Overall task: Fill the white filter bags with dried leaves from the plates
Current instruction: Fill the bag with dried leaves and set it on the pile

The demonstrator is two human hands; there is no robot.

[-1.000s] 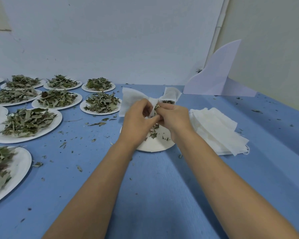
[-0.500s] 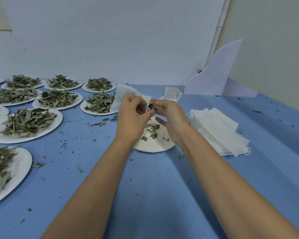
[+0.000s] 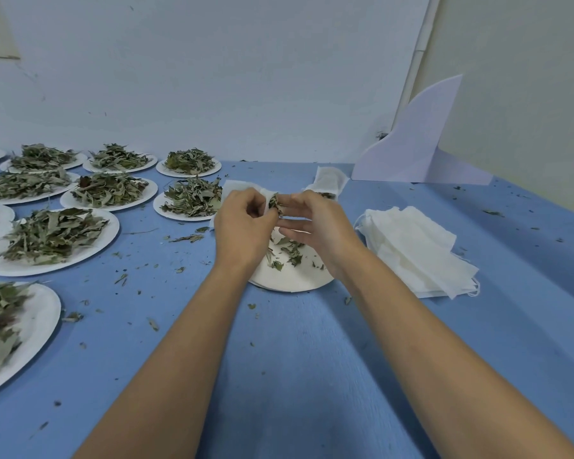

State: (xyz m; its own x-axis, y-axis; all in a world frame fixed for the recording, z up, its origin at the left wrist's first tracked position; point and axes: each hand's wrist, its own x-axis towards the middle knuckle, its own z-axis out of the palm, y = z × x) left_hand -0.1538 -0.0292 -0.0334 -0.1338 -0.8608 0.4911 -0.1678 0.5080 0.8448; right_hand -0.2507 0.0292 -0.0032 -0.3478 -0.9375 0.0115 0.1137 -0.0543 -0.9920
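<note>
Just above plate [image 3: 289, 283]: left fingers [image 3: 246, 202] tight around filter bag [image 3: 235, 187], right fingers [image 3: 295, 211] around leaves [image 3: 274, 203].

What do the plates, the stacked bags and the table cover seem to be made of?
Plates: probably paper, matt white, thin rims. Stacked bags: likely non-woven fabric, matt, limp, with soft folds. Table cover: perhaps cloth or paper, matt blue, faintly creased.
</note>
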